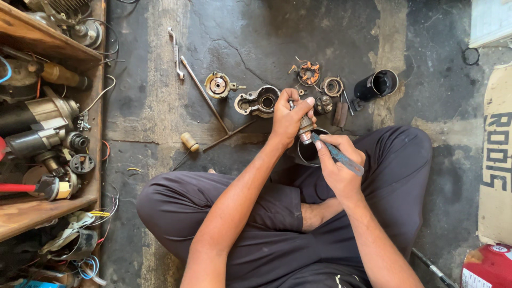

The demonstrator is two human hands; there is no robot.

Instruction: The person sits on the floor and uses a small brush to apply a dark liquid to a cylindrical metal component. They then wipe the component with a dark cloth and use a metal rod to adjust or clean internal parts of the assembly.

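I'm gripping the motor armature (pixel 305 127) in my left hand (pixel 288 120), fingers wrapped round its body. My right hand (pixel 336 160) is pinching a blue-handled tool (pixel 336 153) against it. It seems heavy, rigid, greasy.

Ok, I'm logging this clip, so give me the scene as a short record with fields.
Setting: person sitting cross-legged on a concrete floor
Left hand: grips a small motor armature
Right hand: holds a blue-handled tool against the armature
Floor ahead: metal housing, black cylinder, long rod
Left side: wooden shelf holding motor parts
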